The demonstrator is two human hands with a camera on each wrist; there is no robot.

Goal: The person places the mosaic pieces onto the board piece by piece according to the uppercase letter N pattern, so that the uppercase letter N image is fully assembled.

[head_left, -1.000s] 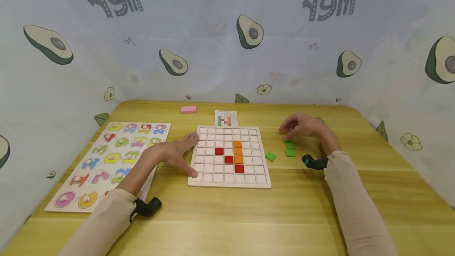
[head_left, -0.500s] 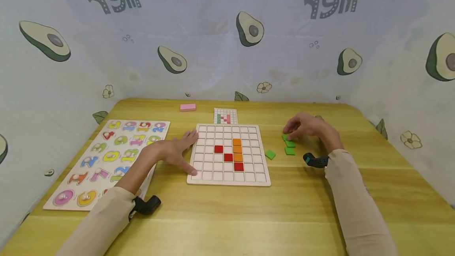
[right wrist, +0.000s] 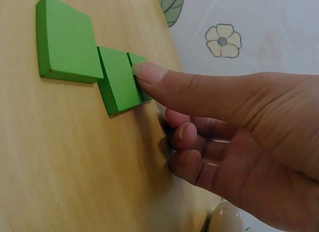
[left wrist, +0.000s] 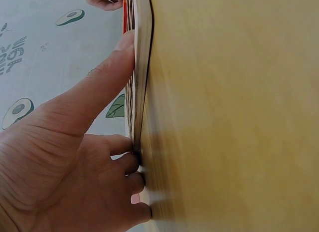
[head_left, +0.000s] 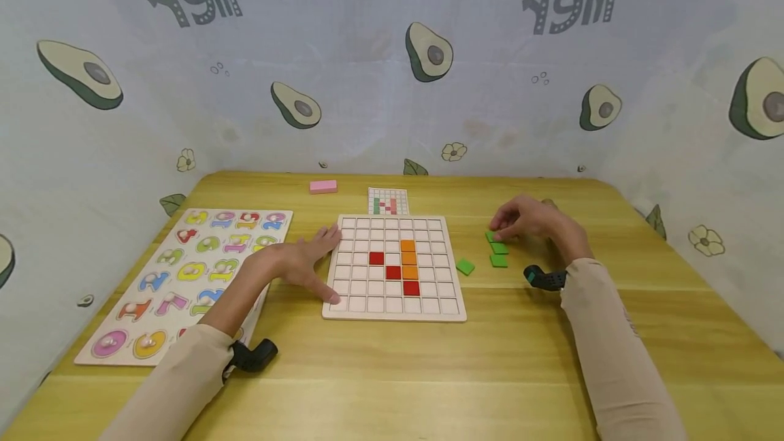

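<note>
A wooden grid board lies mid-table with red tiles and orange tiles in some squares. My left hand steadies it, thumb on the near left corner and straight fingers along the left edge. In the left wrist view the thumb presses the board's rim. Right of the board, my right hand pinches the farthest green tile, thumb at its edge and the index finger hidden. Two more green tiles adjoin it in a stepped row. Another green tile lies nearer the board.
A printed pattern card lies behind the board, and a pink block stands at the back. On the left is a number puzzle board, partly under my left forearm. A patterned cloth hangs beyond the table's far edge.
My right hand has shifted slightly right, its fingers closing in on the farthest green tile, which shows more now. My left hand and the board keep their place.
</note>
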